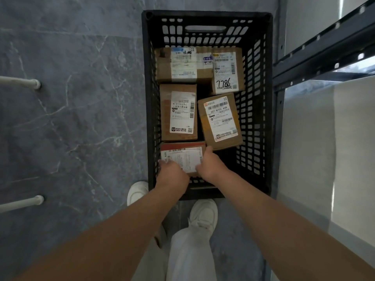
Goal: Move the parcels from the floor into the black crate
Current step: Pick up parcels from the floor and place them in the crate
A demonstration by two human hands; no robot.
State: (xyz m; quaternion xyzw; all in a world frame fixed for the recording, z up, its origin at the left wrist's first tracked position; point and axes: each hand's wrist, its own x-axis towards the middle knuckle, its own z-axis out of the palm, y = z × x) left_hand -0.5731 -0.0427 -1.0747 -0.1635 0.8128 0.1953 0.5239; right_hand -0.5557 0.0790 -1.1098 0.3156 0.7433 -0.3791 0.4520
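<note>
We clamp both hands, left hand and right hand, on the parcel lying long-axis crosswise between them, in the black crate's near left corner.

1 black crate with slotted walls holds 5 cardboard parcels, each with 1 white shipping label: 1 wide parcel at the far left, 1 parcel marked 7786 at the far right, 1 middle-left parcel, 1 tilted middle-right parcel, and 1 near parcel. 2 bare hands, left hand and right hand, touch that near parcel. 2 white shoes stand on the floor. 2 white tube ends show at left.
</note>
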